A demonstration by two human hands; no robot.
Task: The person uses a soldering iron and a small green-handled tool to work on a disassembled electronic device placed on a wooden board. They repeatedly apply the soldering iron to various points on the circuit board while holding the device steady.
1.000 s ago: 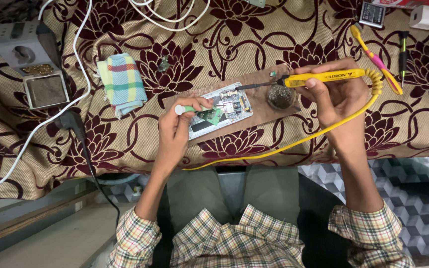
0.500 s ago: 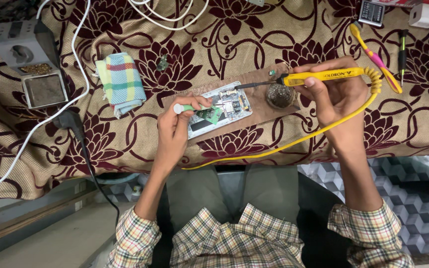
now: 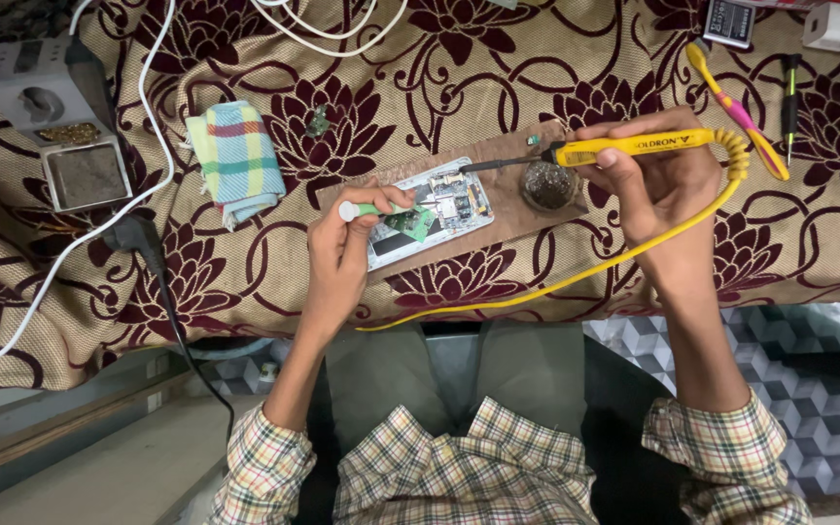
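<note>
Right hand (image 3: 668, 180) has a closed grip on the yellow soldering iron (image 3: 629, 147), held like a pen, tip pointing to 9 o'clock and resting over the top edge of the opened phone (image 3: 430, 209). Left hand (image 3: 342, 248) pinches a green-handled tool (image 3: 373, 208) down on the phone's green board, likely pinning it steady for the tip. Phone sits centre of the counter on a brown board (image 3: 498, 199); a round tin (image 3: 548, 185) lies just beside the iron at 3 o'clock, in easy reach. Yellow cord (image 3: 537, 289) loops off the near edge. Open cloth at 12 o'clock; folded checked cloth (image 3: 235, 160) at 9 o'clock, well apart.
</note>
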